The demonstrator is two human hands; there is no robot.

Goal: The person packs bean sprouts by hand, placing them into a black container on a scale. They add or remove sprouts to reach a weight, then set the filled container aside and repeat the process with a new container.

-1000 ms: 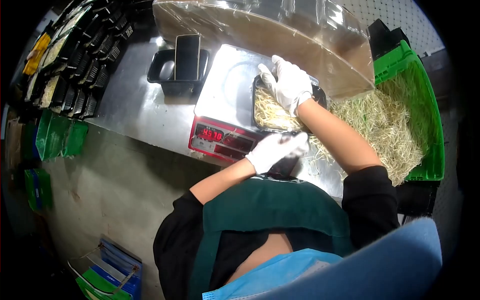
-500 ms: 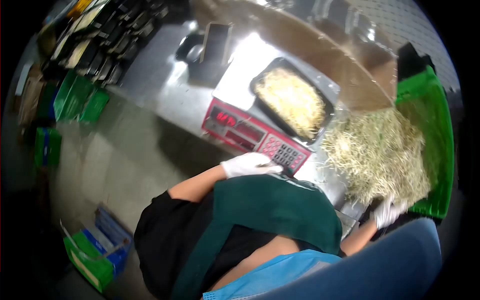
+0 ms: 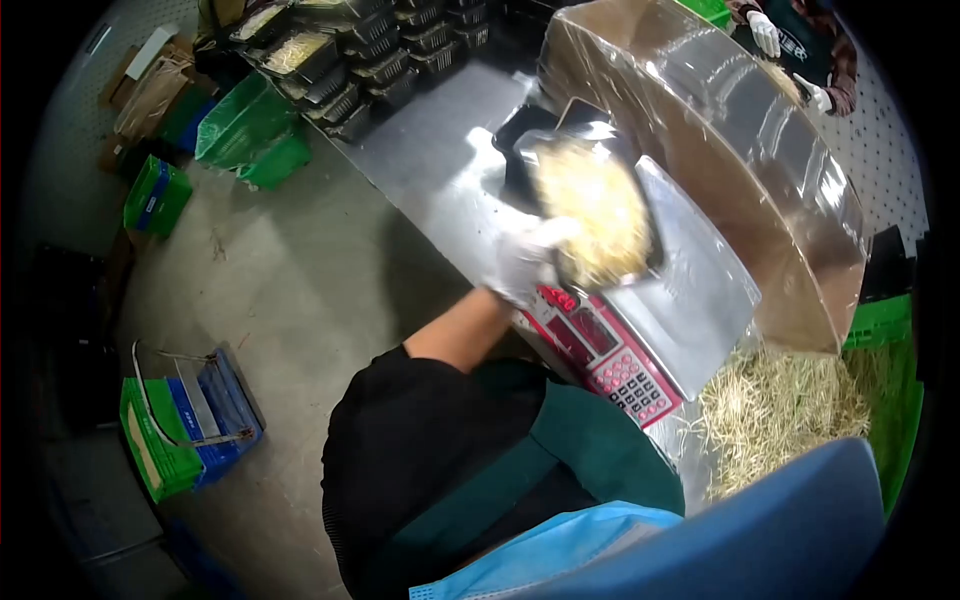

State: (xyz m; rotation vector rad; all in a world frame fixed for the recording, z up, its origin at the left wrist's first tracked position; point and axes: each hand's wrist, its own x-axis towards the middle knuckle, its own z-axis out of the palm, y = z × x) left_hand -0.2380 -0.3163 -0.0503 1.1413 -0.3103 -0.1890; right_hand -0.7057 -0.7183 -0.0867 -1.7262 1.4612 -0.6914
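My left hand [image 3: 525,262], in a white glove, is closed on the near left edge of a black plastic tray [image 3: 655,235]. Pale bean sprouts [image 3: 595,205] fill the tray, which is lifted and slightly blurred by motion. Below and to its right, a red electronic scale [image 3: 610,355] shows its keypad and bare metal weighing plate [image 3: 705,300]. The tray covers part of the scale's display. At the lower right lies a heap of loose sprouts [image 3: 780,410] beside a green crate [image 3: 905,420]. My right hand is out of sight.
Stacks of filled black trays [image 3: 385,55] stand at the table's far left end. Behind the scale runs a plastic-covered brown partition [image 3: 700,150]. Across it, a co-worker's gloved hands [image 3: 765,35] show. Green crates [image 3: 160,195] and a blue-green handled container [image 3: 185,425] stand on the floor.
My left hand has gone from the scale's keypad to the tray and lifted it off the plate, towards the left. My right hand, earlier at the sprout heap, has left view. The camera view has shifted.
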